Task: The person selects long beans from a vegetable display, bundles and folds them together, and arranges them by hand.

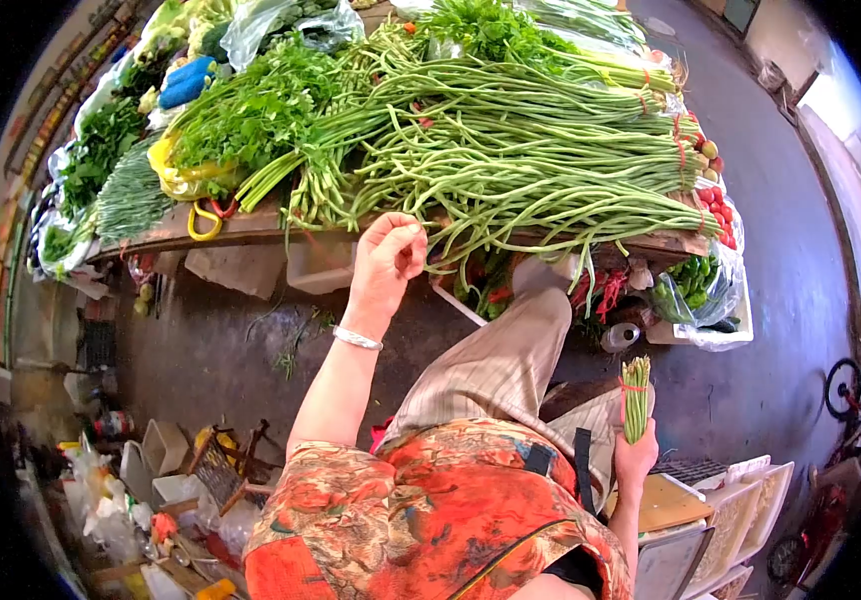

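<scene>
My right hand [636, 455], low beside my thigh, is wrapped round a bundle of long beans [637, 395]. A red band ties this bundle near its upper end, and the cut ends point up. My left hand [391, 250], with a silver bracelet at the wrist, is raised at the stall's front edge. Its fingers are curled in a pinch; whatever they hold, if anything, is too small to name. Just beyond it, loose tips of a large pile of long beans [551, 150] hang over the wooden table edge [261, 226].
Leafy celery [261, 115] lies left of the beans, near scissors with yellow and red handles [205, 222]. Tomatoes [719, 215] and a bag of green peppers [689, 285] stand at the right. Crates [741, 510] are beside me; clutter [176, 490] fills the floor behind left.
</scene>
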`<state>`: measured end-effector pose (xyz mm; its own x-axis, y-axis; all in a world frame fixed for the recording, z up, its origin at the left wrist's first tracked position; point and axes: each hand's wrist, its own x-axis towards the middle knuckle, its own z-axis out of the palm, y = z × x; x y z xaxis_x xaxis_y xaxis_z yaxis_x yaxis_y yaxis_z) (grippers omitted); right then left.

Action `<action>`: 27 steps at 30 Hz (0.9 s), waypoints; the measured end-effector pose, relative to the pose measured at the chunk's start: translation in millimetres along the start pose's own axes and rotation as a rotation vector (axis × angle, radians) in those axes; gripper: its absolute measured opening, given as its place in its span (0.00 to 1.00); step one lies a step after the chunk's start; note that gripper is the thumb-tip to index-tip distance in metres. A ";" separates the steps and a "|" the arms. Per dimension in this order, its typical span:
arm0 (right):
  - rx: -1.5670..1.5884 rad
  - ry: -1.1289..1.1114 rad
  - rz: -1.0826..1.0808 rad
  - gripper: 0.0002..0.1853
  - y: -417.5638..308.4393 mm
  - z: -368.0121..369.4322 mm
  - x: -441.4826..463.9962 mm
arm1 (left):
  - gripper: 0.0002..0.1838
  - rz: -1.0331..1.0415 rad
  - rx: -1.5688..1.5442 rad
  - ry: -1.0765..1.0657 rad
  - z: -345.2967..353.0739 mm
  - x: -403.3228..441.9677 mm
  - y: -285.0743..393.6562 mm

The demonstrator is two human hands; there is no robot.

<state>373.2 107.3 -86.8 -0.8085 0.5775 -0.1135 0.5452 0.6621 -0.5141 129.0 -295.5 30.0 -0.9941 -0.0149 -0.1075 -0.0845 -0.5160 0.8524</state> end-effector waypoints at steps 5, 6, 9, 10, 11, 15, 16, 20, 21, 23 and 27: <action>-0.034 -0.003 0.004 0.13 1.6 1.0 0.7 | 0.08 0.222 0.250 0.061 16.2 -7.3 16.0; -0.033 -0.002 0.006 0.13 1.8 1.4 0.5 | 0.07 0.240 0.269 0.087 19.7 -6.9 19.4; -0.015 -0.008 0.008 0.13 2.4 0.2 -1.0 | 0.05 0.243 0.363 0.051 16.1 -1.6 21.3; 0.006 -0.002 -0.016 0.13 3.5 0.3 -0.8 | 0.04 0.252 0.368 0.044 14.0 -0.1 19.8; 0.027 0.006 -0.039 0.13 4.4 0.0 -0.7 | 0.04 0.252 0.366 0.040 12.5 0.4 19.1; 0.020 -0.005 0.009 0.14 -1.9 -2.3 -1.7 | 0.05 0.201 0.451 0.103 7.7 -1.0 17.7; 0.024 -0.021 0.019 0.14 -8.0 -3.4 -2.2 | 0.05 0.197 0.514 0.127 10.8 -3.3 19.3; 0.009 -0.008 0.007 0.15 -4.5 -7.5 -4.3 | 0.05 0.067 0.723 0.144 12.6 -3.7 19.4; -0.026 0.008 0.005 0.15 5.5 -2.3 -2.2 | 0.05 0.007 0.687 0.109 12.3 -3.1 19.5; -0.003 -0.015 0.022 0.17 2.7 -6.8 -3.4 | 0.07 -0.101 0.506 0.069 -2.4 6.3 12.0; 0.027 -0.007 0.029 0.19 4.9 -6.3 -3.9 | 0.04 -0.143 0.440 0.086 -18.4 21.2 3.0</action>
<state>380.4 111.3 -83.6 -0.7938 0.5931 -0.1343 0.5623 0.6319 -0.5334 108.9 -313.1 20.8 -0.9627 -0.0510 -0.2656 -0.2592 -0.1062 0.9600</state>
